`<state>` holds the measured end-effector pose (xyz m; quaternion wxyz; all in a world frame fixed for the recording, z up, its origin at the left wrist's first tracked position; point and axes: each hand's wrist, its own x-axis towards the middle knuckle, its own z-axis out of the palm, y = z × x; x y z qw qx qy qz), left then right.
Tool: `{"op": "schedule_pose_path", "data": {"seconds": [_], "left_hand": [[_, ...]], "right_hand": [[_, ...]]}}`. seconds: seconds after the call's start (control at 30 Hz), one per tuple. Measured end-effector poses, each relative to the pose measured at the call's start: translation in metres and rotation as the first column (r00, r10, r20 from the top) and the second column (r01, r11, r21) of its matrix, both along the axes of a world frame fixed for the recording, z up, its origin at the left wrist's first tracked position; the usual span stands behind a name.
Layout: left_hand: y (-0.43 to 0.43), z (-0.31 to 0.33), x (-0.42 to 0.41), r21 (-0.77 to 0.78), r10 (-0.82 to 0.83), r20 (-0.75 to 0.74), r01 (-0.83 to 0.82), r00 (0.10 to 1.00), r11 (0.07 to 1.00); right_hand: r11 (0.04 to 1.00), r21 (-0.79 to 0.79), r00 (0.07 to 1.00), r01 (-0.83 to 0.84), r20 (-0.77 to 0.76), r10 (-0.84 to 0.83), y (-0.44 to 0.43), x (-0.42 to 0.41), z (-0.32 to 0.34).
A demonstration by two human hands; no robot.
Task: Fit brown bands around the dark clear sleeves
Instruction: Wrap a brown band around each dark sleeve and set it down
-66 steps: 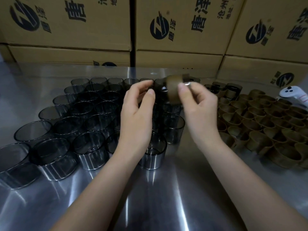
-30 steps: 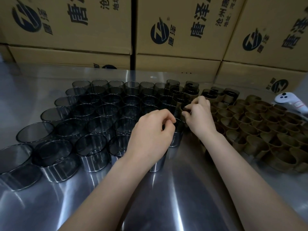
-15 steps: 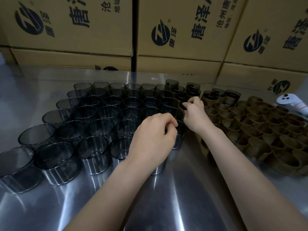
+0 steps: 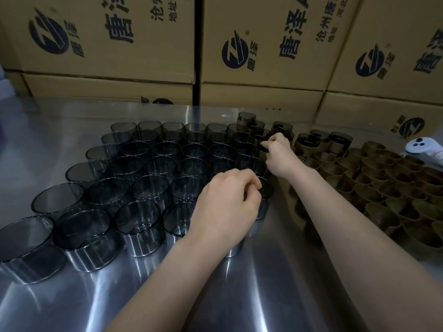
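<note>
Worktop, one view from the head camera.

- Metal table (image 4: 275,298): shiny and reflective, carries all items below.
- Dark clear sleeves (image 4: 153,188): many, upright with open ends up, packed in rows that touch, on the left and centre of the table.
- Brown bands (image 4: 383,188): many loose rings, crowded together on the right.
- Banded sleeves (image 4: 335,142): a few, upright at the far edge, between the two groups.
- Left hand (image 4: 227,204): fingers curled over the near right corner of the sleeve block; whether they grip a rim cannot be told.
- Right hand (image 4: 280,154): farther off and apart from the left, fingertips pinching the rim of the held sleeve (image 4: 263,147) at the block's far right edge; any band on it cannot be made out.
- White controller (image 4: 423,147): far right.
- Cardboard boxes (image 4: 263,44): printed, stacked along the far side.
</note>
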<state>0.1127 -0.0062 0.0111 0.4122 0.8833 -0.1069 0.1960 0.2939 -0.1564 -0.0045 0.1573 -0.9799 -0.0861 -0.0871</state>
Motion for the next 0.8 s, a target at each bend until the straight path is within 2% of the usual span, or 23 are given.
{"op": "schedule_pose_path", "data": {"seconds": [0.33, 0.47, 0.57, 0.63, 0.7, 0.8], "left_hand": [[0.000, -0.002, 0.000, 0.037, 0.012, 0.019, -0.012, 1.000, 0.999], [-0.001, -0.003, 0.000, 0.099, 0.009, 0.028, -0.012, 1.000, 0.995], [-0.002, -0.003, -0.001, 0.149, 0.004, 0.038, -0.010, 0.999, 0.989], [-0.002, -0.003, -0.002, 0.163, 0.009, 0.048, -0.016, 0.999, 0.986], [-0.002, -0.003, -0.002, 0.162, 0.015, 0.051, -0.024, 0.999, 0.986], [-0.002, -0.002, -0.002, 0.142, 0.032, 0.046, -0.038, 0.998, 0.989]], "right_hand": [[0.999, -0.032, 0.998, -0.043, -0.042, 0.042, -0.004, 0.018, 0.002], [0.996, -0.029, 0.995, -0.085, -0.062, 0.083, -0.009, 0.014, 0.005], [0.990, 0.035, 0.990, -0.135, -0.027, 0.136, -0.012, 0.003, 0.011], [0.982, 0.096, 0.984, -0.163, 0.091, 0.154, -0.011, -0.011, 0.015], [0.963, 0.208, 0.964, -0.171, 0.237, 0.120, -0.008, -0.028, 0.018], [0.900, 0.397, 0.963, -0.180, 0.256, 0.080, -0.003, -0.056, 0.024]]}}
